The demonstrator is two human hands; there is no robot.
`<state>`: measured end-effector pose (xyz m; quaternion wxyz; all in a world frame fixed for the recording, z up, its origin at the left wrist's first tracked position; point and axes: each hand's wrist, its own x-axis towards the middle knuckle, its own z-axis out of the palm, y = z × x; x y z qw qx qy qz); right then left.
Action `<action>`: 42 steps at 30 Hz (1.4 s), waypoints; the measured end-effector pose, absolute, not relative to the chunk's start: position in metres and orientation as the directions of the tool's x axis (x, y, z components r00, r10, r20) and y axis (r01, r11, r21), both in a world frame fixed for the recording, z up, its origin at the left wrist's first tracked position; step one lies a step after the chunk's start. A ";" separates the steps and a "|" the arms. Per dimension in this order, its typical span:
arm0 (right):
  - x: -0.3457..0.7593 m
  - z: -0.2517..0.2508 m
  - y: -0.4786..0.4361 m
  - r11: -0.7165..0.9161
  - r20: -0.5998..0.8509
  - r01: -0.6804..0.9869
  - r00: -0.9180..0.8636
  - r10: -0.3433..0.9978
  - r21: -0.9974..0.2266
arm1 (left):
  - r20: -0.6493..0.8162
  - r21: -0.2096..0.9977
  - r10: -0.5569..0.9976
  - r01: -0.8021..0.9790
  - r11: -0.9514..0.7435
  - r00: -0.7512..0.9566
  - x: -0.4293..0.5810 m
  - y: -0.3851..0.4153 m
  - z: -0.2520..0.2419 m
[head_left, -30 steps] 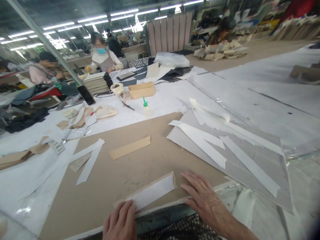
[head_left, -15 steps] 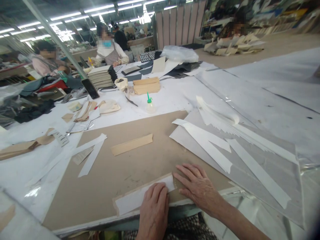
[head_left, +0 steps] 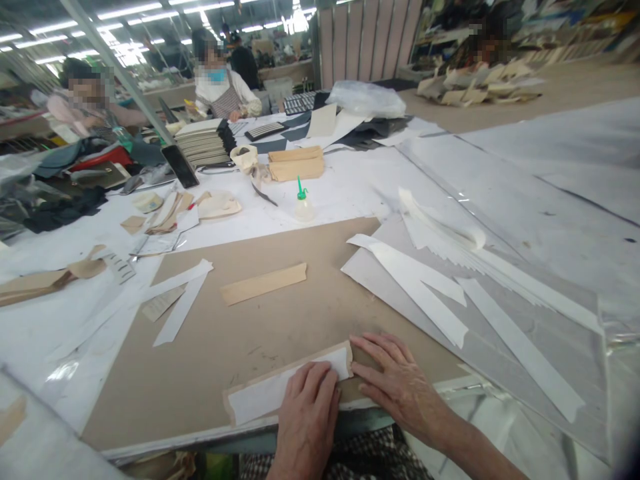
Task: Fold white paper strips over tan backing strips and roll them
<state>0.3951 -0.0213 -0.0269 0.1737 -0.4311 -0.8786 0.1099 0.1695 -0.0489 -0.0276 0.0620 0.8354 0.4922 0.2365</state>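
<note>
Since the big brown board [head_left: 175, 393] is the easiest thing to spot, I'll go by that. At its near edge lies a white strip [head_left: 260, 393] on top of a slightly bigger tan strip [head_left: 229, 410], so some tan peeks out along the edges. Left hand [head_left: 309, 403] is palm down on the white strip, fingers close together and a bit bent. Right hand [head_left: 397, 377] is palm down at the board's near edge too, fingers loosely spread, right by the tan strip's end; hard to tell if the fingertips touch it. Farther up the board there's a second tan piece [head_left: 265, 283] lying flat, and loose white cutoffs [head_left: 183, 309] cross its left edge. A grey sheet [head_left: 487, 353] overlaps the board's right side with more white lengths [head_left: 523, 350] on it, and a green-nozzled bottle [head_left: 304, 208] stands just past the far edge
</note>
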 end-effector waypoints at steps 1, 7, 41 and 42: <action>0.395 -0.027 -0.020 0.601 0.209 0.721 -0.565 0.798 -0.346 | 0.323 0.329 0.853 0.796 -0.508 0.410 0.169 -0.049 -0.028; 0.400 -0.028 -0.015 0.606 0.235 0.702 -0.560 0.794 -0.374 | 0.299 0.270 0.860 0.828 -0.492 0.414 0.171 -0.048 -0.029; 0.393 -0.017 -0.008 0.691 0.196 0.691 -0.663 0.722 -0.212 | 0.357 0.219 0.844 0.843 -0.492 0.400 0.172 -0.051 -0.035; 0.392 -0.016 -0.008 0.695 0.187 0.691 -0.670 0.719 -0.199 | 0.358 0.221 0.844 0.841 -0.493 0.400 0.172 -0.052 -0.036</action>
